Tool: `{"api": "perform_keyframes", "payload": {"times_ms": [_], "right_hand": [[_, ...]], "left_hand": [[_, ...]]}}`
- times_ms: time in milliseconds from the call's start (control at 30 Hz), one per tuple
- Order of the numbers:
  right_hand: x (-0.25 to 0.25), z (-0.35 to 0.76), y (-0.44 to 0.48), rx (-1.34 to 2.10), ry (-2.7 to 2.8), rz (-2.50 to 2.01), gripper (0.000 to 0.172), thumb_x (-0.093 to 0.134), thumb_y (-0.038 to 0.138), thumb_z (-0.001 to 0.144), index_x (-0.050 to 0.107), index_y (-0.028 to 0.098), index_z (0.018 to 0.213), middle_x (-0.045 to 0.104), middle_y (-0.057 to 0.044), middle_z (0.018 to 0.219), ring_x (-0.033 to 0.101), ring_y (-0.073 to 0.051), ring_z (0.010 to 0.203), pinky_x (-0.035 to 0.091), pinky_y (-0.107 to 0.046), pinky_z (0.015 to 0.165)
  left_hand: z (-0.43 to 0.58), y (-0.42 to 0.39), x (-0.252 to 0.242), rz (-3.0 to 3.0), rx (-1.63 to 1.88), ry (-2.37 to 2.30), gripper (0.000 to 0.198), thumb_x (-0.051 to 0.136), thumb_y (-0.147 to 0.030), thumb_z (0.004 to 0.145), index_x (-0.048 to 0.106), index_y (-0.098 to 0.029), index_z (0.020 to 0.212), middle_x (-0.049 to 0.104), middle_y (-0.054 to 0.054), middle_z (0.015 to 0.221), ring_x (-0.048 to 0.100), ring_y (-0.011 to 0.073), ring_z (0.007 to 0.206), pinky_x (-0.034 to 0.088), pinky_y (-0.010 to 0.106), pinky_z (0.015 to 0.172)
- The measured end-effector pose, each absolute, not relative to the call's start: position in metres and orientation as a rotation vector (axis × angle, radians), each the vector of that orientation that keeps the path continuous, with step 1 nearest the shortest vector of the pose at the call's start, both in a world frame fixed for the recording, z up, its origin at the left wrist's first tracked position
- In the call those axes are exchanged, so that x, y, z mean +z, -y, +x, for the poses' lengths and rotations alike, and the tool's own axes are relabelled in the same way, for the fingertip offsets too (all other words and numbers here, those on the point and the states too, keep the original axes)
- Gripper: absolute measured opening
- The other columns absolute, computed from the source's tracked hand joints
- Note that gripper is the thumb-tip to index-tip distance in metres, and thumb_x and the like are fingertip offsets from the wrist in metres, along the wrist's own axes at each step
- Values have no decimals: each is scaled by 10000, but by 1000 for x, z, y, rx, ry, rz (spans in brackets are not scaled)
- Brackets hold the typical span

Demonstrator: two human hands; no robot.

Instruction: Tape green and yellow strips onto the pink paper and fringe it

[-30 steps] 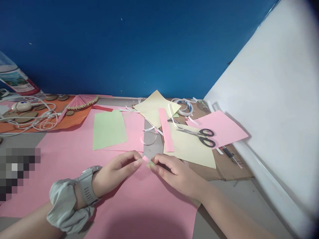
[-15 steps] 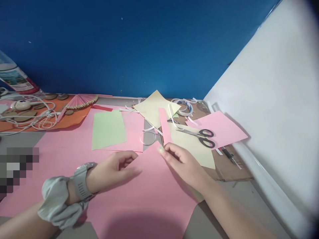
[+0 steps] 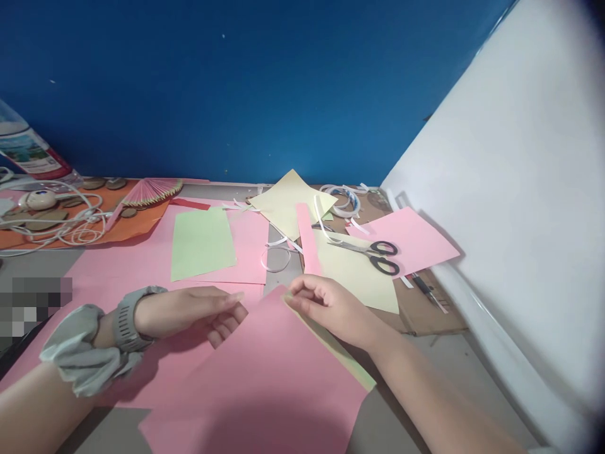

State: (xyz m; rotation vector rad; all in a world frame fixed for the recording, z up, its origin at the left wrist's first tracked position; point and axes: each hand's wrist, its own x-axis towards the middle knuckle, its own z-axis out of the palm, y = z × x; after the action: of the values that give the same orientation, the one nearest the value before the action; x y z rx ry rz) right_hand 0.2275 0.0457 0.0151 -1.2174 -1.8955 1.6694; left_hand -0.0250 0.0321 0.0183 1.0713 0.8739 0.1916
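A large pink sheet point(image 3: 283, 372) is tilted up near the front, with a yellow-green edge showing along its right side. My right hand point(image 3: 321, 302) pinches its top corner between thumb and fingers. Beside the sheet's left edge is my left hand point(image 3: 208, 312), palm turned toward the sheet and fingers partly spread, holding nothing. A grey watch and a grey scrunchie are on the left wrist. More pink paper point(image 3: 113, 277) lies flat beneath, with a green sheet point(image 3: 203, 244) on it.
Scissors point(image 3: 373, 249) lie on a pale yellow sheet point(image 3: 363, 284). Behind are a yellow square point(image 3: 293, 202), tape rolls point(image 3: 347, 202) and a pink strip point(image 3: 307, 239). Cables point(image 3: 85, 221), a pleated pink fan point(image 3: 150, 191) and a bottle point(image 3: 33, 151) stand left; a pen point(image 3: 425, 290) lies right.
My left hand has moved left, away from the pink sheet, and turned. The sheet's top corner and my right hand have shifted slightly left and down, showing more of the yellow-green edge.
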Motion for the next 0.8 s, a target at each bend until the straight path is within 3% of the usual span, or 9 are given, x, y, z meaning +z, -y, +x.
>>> {"api": "perform_keyframes", "payload": {"times_ms": [200,433,500,567,667,800], "right_hand": [[19,224,-38,1710,1872,-1205,319,455,526,880,456,220,791,343,67,642,289,-90,570,242,-221,522],[22,226,-39,1534,1918,-1189,337,414,517,900,505,204,816,389,53,667,316,-96,581,257,-234,533],[23,227,-41,1483,1907,-1203,322,405,501,909,502,209,813,376,57,655,316,-96,575,252,-233,528],[22,229,-42,1424,1860,-1240,320,394,503,912,471,215,797,340,66,628,303,-94,558,237,-231,516],[18,232,-43,1332,1795,-1300,327,387,520,908,444,221,789,307,73,607,277,-94,541,222,-231,504],[13,233,-44,1360,1859,-1292,322,390,526,901,439,225,797,309,70,627,263,-97,548,216,-234,502]], "left_hand": [[4,-32,28,1520,237,-980,367,402,-453,900,520,-182,682,440,-22,668,393,124,637,373,235,634],[25,-38,25,1605,218,-999,355,421,-478,874,524,-185,702,434,-25,644,425,127,613,376,223,571],[25,-37,29,1588,233,-1034,357,436,-478,869,568,-182,719,503,-18,653,481,137,633,408,230,596],[23,-35,36,1540,233,-1020,318,453,-457,867,631,-195,835,621,2,796,572,168,773,452,243,714],[18,-32,46,1456,139,-934,279,492,-409,856,642,-225,1003,674,4,980,610,194,921,463,269,835],[13,-31,47,1471,168,-1041,258,542,-409,818,687,-207,887,704,2,891,625,204,855,483,283,802]]}}
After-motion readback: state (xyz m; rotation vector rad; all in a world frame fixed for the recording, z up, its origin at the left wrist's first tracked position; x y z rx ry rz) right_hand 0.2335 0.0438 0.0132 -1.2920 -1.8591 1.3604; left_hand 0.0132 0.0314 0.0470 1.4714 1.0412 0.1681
